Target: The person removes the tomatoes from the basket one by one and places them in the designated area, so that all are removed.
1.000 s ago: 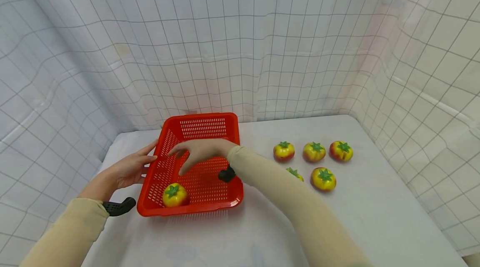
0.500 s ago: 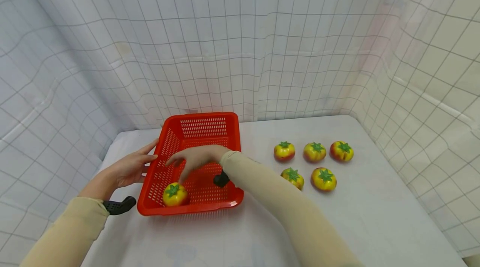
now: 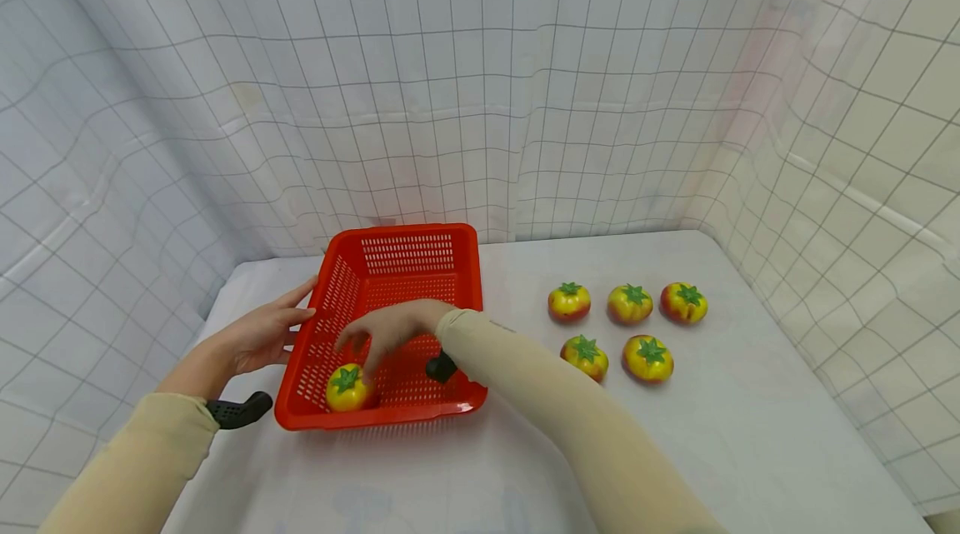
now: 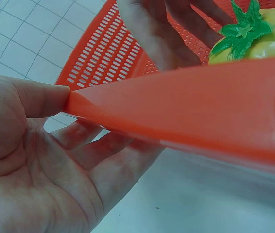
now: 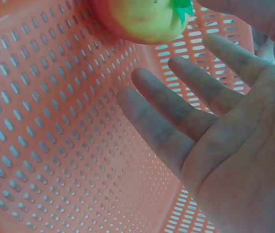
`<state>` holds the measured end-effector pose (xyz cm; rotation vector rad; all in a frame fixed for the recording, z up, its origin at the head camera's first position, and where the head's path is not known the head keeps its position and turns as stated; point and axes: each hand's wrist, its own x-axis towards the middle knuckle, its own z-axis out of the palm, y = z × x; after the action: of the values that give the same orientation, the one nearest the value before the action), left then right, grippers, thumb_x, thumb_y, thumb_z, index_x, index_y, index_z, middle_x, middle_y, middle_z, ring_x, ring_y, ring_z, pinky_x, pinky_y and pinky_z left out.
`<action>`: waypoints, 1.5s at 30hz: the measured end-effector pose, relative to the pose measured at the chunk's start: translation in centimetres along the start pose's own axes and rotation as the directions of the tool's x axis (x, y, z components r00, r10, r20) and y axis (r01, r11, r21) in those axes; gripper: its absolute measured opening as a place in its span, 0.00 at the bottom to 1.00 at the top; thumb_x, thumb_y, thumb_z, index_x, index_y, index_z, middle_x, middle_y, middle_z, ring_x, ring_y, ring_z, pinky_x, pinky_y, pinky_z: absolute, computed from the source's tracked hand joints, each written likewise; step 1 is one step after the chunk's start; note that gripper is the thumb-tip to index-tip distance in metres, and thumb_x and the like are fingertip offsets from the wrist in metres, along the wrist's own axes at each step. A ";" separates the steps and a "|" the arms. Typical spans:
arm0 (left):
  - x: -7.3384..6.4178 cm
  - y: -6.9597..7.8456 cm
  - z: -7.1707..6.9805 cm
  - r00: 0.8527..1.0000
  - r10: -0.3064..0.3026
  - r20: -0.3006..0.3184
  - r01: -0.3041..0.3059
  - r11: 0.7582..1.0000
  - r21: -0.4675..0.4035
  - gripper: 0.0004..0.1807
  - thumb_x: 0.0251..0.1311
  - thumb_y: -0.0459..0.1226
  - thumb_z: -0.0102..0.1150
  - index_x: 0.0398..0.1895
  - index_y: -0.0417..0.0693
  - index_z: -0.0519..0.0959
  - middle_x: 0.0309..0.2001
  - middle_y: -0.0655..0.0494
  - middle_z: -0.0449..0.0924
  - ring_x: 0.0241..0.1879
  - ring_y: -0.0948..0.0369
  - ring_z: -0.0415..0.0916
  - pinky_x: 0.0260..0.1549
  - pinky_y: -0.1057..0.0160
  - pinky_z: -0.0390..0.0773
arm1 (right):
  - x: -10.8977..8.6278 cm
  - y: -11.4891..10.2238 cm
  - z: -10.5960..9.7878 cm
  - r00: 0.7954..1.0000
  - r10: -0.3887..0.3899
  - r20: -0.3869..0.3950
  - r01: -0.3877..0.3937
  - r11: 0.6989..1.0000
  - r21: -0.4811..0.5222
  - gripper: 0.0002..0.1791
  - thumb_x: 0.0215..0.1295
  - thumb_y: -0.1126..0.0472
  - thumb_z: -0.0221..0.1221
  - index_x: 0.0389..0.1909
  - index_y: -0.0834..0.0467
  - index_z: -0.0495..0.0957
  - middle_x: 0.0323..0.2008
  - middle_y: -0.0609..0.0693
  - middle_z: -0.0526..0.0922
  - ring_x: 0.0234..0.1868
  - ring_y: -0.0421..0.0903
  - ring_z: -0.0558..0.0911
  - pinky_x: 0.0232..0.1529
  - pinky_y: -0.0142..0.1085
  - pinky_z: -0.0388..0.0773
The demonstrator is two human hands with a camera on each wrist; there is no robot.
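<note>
A red perforated plastic basket (image 3: 390, 416) stands at the left of the table. My left hand (image 3: 258, 336) holds its left side; the left wrist view shows the thumb on the rim (image 4: 186, 109) and the other fingers beneath it. Inside, at the near left corner, sits one yellow-and-red tomato (image 3: 345, 391) with green star-shaped leaves. My right hand (image 3: 390, 331) reaches into the basket, its thumb overlapping the tomato's right side in the head view. In the right wrist view its fingers (image 5: 152, 116) are spread and loosely bent, beside the tomato (image 5: 142, 19), with nothing in the palm.
Several similar tomatoes lie on the white table (image 3: 750, 401) right of the basket, among them a back one (image 3: 569, 302) and a nearer one (image 3: 585, 357) close to the right sleeve (image 3: 555, 401). White gridded curtains (image 3: 480, 101) enclose the table's back and sides.
My right hand has lowered toward the near left corner of the basket, its thumb coming over the tomato there. My left hand stays at the rim.
</note>
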<state>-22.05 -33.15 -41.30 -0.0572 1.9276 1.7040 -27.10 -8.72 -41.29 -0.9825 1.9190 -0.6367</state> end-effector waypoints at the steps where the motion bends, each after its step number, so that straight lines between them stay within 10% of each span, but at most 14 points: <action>1: 0.0 0.0 0.0 1.000 0.000 0.001 0.000 1.000 -0.002 0.41 0.82 0.43 0.42 0.81 0.73 0.28 0.79 0.33 0.45 0.60 0.45 0.76 0.54 0.39 0.79 | 0.1 0.0 0.1 1.000 0.002 0.008 -0.002 1.000 0.000 0.39 0.55 0.58 0.76 0.69 0.44 0.73 0.59 0.42 0.76 0.56 0.37 0.72 0.52 0.35 0.79; 45: 0.0 -0.1 0.0 1.000 -0.005 -0.004 0.005 1.000 -0.010 0.41 0.82 0.43 0.42 0.82 0.73 0.29 0.79 0.34 0.44 0.62 0.44 0.74 0.55 0.40 0.78 | 1.6 -0.2 1.9 0.992 0.109 0.064 -0.109 0.994 0.001 0.37 0.56 0.62 0.75 0.65 0.43 0.72 0.51 0.38 0.75 0.52 0.36 0.74 0.50 0.30 0.76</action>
<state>-22.03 -33.20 -41.35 -0.0700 1.9202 1.7115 -25.87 -10.27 -42.78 -0.8781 1.9002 -0.5400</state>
